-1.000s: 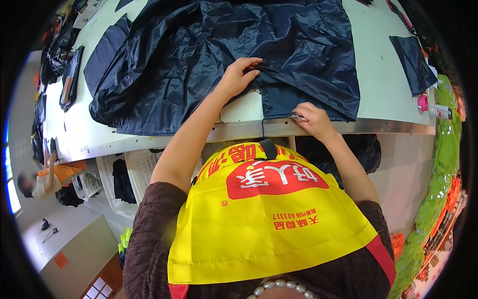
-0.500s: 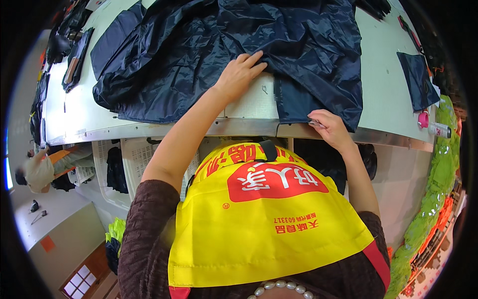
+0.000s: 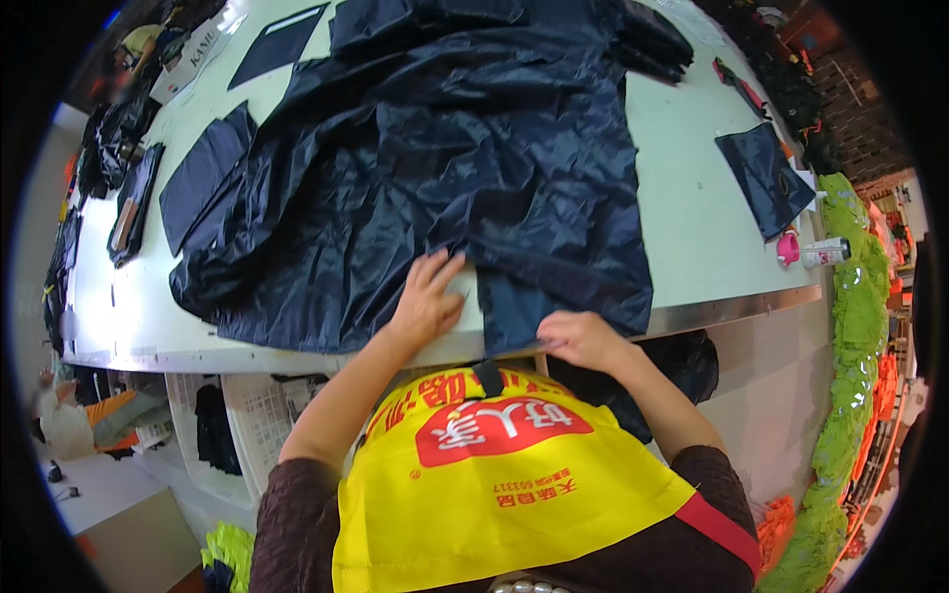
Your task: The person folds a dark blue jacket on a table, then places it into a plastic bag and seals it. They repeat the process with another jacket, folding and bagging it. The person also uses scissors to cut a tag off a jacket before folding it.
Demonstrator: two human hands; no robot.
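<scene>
A large sheet of shiny dark navy fabric [image 3: 425,158], looking like a garment being worked on, lies crumpled across the pale table. My left hand [image 3: 427,301] rests with its fingers apart at the fabric's near edge, beside a gap where the tabletop shows. To the right of that gap, a flap of the fabric reaches the table's front edge. My right hand [image 3: 585,341] is closed there, pinching a small thin metallic tool [image 3: 550,343] at the flap's lower corner. Fingers hide most of the tool, so its kind is unclear.
On the pale table [image 3: 682,188] lie folded dark pieces [image 3: 208,178] at left and a dark flat piece [image 3: 766,183] at right. A pink ring-shaped thing [image 3: 787,248] and a can [image 3: 825,252] stand near the right edge. White crates [image 3: 259,415] sit underneath; green fabric [image 3: 848,326] is piled at right.
The view has shifted, showing more of the table's far side. My left hand has drawn nearer the table's front edge, its fingers more bent. The right hand still pinches at the flap's corner.
</scene>
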